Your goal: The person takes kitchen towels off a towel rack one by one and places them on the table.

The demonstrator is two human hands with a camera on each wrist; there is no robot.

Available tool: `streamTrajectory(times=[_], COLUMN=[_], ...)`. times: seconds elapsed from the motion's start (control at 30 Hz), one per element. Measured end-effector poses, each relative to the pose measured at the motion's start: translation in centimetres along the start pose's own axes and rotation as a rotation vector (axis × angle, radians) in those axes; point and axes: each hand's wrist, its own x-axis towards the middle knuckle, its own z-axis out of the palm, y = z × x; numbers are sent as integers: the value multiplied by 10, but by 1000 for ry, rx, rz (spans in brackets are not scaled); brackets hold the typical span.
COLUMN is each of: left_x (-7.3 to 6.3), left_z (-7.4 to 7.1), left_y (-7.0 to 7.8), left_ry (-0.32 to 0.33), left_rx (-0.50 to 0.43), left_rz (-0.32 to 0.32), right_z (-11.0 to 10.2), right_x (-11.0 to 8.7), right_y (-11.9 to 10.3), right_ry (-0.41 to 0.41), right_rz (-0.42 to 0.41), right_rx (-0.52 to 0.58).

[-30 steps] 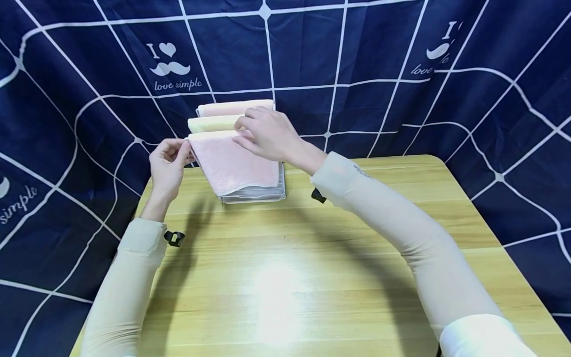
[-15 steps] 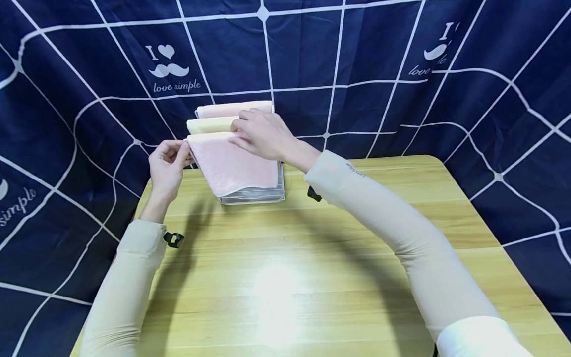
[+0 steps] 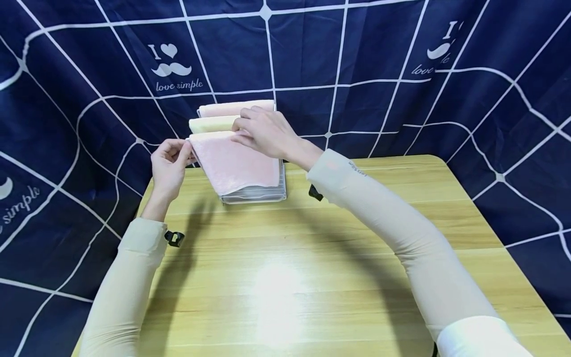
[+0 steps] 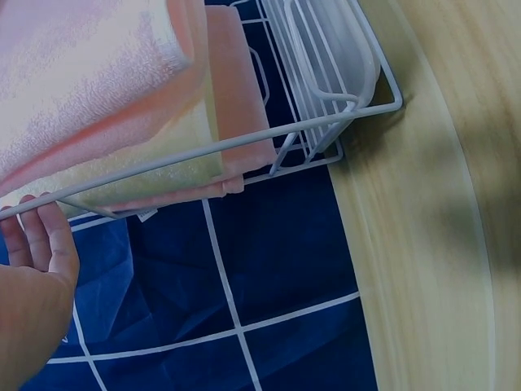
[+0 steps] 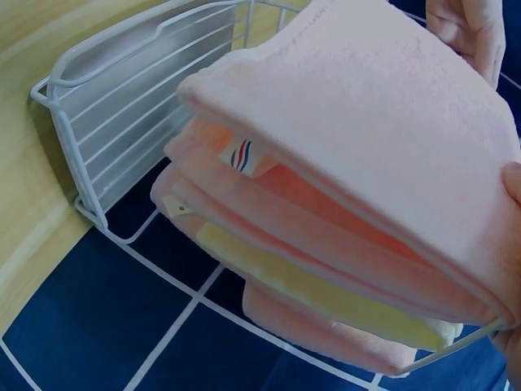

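Observation:
A white wire rack (image 3: 263, 197) stands at the back of the table with towels draped over its bars. The front towel is pink (image 3: 241, 163); behind it hang a pale yellow towel (image 3: 209, 124) and another pink towel (image 3: 227, 107). My left hand (image 3: 168, 163) grips the rack at its upper left; in the left wrist view its fingers (image 4: 50, 236) bend round a white bar. My right hand (image 3: 269, 131) pinches the top fold of the front pink towel, thumb in front. Its other fingers are partly hidden behind the fold.
The light wooden table (image 3: 357, 223) spreads in front of the rack. Dark blue cloth with white lines (image 3: 308, 54) hangs close behind and on both sides. A clear tray-like part (image 4: 342, 49) sits at the rack's base.
The right hand has shifted slightly left along the top of the front pink towel. The left hand, rack and towels look the same.

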Motion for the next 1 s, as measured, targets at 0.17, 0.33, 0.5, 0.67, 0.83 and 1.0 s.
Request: streamTrajectory(times=[0.17, 0.33, 0.5, 0.67, 0.83, 1.0], left_x=[-1, -1, -1, 0, 0, -2], left_z=[2, 3, 5, 5, 3, 0], left_y=[-1, -1, 0, 0, 0, 0], left_ry=[10, 10, 9, 3, -8, -14], left_rx=[-3, 14, 13, 7, 10, 5], left_rz=[-9, 0, 3, 9, 19, 30], right_z=[-1, -2, -2, -4, -8, -13], right_x=[-1, -2, -3, -4, -6, -9], right_y=[1, 1, 3, 5, 5, 5], right_ry=[6, 22, 58, 88, 125, 185], right_rz=[-17, -29, -48, -63, -72, -94], right_rx=[-5, -18, -25, -30, -28, -20])
